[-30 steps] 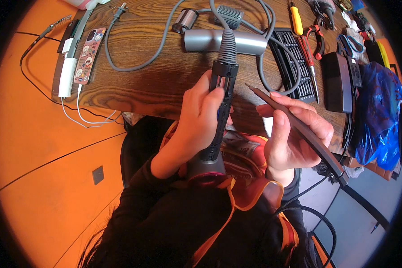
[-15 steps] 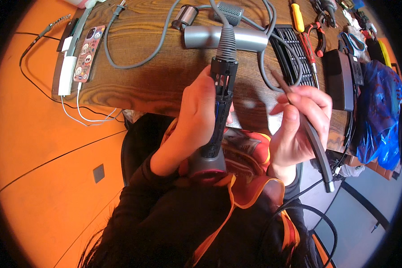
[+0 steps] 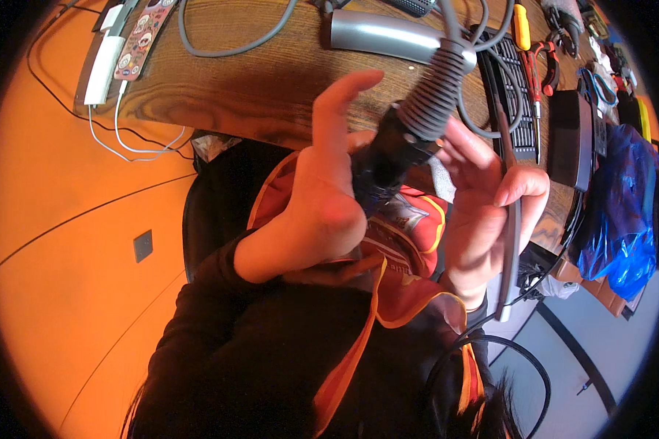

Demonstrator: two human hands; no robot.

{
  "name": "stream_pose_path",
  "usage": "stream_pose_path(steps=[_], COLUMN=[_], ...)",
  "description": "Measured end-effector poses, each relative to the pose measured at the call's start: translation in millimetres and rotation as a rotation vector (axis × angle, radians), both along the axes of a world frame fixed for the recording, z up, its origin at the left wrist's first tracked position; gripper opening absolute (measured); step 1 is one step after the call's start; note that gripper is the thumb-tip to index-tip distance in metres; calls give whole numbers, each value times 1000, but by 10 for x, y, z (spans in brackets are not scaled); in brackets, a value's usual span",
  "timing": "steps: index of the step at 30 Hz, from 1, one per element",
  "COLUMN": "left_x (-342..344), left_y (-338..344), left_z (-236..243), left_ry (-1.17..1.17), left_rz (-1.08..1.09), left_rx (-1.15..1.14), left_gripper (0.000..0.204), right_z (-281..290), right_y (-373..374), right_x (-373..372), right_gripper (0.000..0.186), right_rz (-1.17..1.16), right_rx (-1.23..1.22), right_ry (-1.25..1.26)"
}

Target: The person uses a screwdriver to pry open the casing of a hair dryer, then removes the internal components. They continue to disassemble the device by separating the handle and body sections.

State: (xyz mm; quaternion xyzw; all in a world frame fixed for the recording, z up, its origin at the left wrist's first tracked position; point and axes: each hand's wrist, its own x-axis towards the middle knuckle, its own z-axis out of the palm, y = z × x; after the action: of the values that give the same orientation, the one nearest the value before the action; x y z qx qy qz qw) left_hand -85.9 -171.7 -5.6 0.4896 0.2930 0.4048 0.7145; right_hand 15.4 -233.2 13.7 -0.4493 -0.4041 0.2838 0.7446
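A partly stripped hair dryer (image 3: 389,157), its black inner handle bared, is tilted toward me above my lap. The grey ribbed cable sleeve (image 3: 436,88) sticks out at its upper end. My left hand (image 3: 322,194) is around the handle from the left, one finger stretched out and the others partly hidden behind it. Between the fingers of my right hand (image 3: 483,197) is a slim dark grey stick-like tool (image 3: 510,241) with a pale lower end; its exact kind is unclear. Some of that hand's fingertips reach the lower end of the sleeve.
On the wooden table (image 3: 271,102) lie a silver tube (image 3: 388,35), a black bit case (image 3: 516,110), a yellow-handled screwdriver (image 3: 520,28), red pliers (image 3: 548,67) and a phone (image 3: 143,40). A blue plastic bag (image 3: 622,212) hangs at the right edge. Grey cable loops cross the table.
The hair dryer has tipped, its cable end swinging up and right toward me. My left hand's finger has stretched out. My right hand has moved in to the sleeve, and the tool stands more upright.
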Motion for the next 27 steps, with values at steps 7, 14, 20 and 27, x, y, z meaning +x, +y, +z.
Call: stream_pose_path(steps=[7,14,20,27], left_x=[-137,-224,-335,-345], left_y=[47,47,83,64], left_z=[-68,-53,-112,-106], left_ry=[266,200,152,152], left_rz=[-128,-298,-388,-299], left_rx=[720,414,365,514], left_gripper=[104,67,44,40], right_z=[-53,-129,-133,-135], right_y=[1,-25,-22,-90], right_x=[32,144,149,57], right_gripper=[53,56,62,54], right_rz=[155,60,-5,80], right_rx=[-23,-56,-68,-75], right_ry=[204,129,65,144])
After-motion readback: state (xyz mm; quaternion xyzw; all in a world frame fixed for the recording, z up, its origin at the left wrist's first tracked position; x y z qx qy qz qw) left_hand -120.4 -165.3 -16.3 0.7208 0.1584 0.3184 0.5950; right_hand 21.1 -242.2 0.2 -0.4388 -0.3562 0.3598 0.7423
